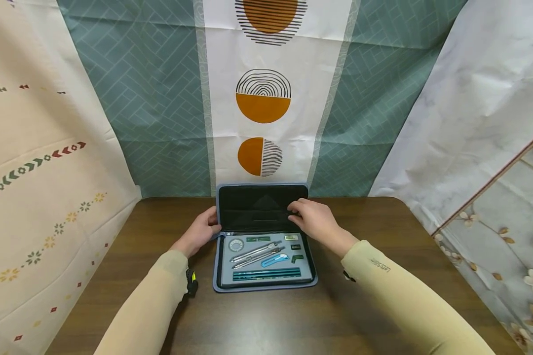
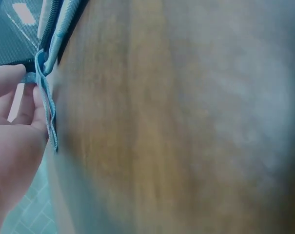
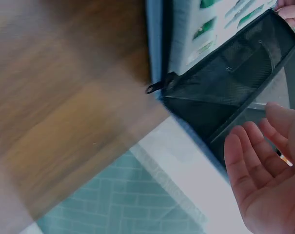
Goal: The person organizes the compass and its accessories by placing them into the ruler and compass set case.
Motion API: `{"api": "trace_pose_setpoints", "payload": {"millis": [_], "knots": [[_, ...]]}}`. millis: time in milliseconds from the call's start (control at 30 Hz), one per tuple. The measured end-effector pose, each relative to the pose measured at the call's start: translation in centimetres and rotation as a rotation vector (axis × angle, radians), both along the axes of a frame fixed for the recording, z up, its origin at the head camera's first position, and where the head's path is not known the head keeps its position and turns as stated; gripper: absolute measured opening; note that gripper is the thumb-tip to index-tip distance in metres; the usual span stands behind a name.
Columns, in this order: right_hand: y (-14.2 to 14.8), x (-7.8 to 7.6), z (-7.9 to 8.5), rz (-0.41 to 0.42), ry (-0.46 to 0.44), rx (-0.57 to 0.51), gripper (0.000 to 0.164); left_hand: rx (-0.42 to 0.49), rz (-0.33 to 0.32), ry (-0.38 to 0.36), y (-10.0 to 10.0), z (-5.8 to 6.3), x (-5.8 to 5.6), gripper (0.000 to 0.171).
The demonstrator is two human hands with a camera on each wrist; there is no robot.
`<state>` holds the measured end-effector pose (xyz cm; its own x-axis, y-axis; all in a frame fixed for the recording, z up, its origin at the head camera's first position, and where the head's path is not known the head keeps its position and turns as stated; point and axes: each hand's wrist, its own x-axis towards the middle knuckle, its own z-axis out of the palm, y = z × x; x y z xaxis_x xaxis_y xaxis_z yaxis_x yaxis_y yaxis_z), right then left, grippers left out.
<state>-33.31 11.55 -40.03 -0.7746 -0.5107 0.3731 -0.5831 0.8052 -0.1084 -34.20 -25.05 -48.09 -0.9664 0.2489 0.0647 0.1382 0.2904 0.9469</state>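
Observation:
A blue zip case (image 1: 265,289) lies unfolded on the table, its dark mesh-pocketed lid (image 1: 259,199) leaning up at the back. Thumb and fingers of my left hand (image 1: 200,230) grip the left edge of the case near the hinge. A blue cord (image 2: 50,112) hangs beside those fingers in the left wrist view. My right hand (image 1: 316,218) is at the right part of the lid, fingers bent and thumb near them; I cannot tell whether something thin is between them. The grey tray (image 1: 306,264) holds two metal compasses (image 1: 254,257), dark green pencils (image 1: 266,273) and a light-blue cutter (image 1: 274,260).
Also in the tray are a white disc (image 1: 236,245), a pale eraser (image 1: 290,237) and small green pieces (image 1: 296,258). Clear triangular pieces (image 3: 276,90) show in the lid pockets. The brown wooden table (image 1: 266,320) ends at a patterned curtain (image 1: 169,123) behind the case.

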Motion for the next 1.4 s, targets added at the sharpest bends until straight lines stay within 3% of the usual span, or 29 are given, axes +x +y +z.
{"api": "trace_pose_setpoints", "payload": {"millis": [300,467,667,967,1167,1400], "knots": [[4.2,2.3,-0.9,-0.044,-0.058,-0.002,0.016,-0.039,-0.05,0.097,-0.3,0.7,0.9,0.055],[6.0,3.1,-1.5,-0.064,-0.119,0.01,0.014,-0.124,-0.076,0.119,-0.8,0.9,1.7,0.056],[7.8,3.9,-2.0,-0.053,-0.128,0.01,0.016,-0.221,-0.106,0.149,-1.2,1.6,2.8,0.059],[9.4,4.4,-2.2,-0.051,-0.137,0.006,0.018,-0.408,-0.074,0.2,-1.6,1.9,4.4,0.058],[9.8,4.6,-2.4,-0.055,-0.153,0.011,0.02,-0.474,-0.149,0.242,-1.7,2.2,5.0,0.071],[10.1,4.8,-3.0,-0.056,-0.166,0.007,0.023,-0.555,-0.206,0.349,-1.0,2.9,6.0,0.058]]}}
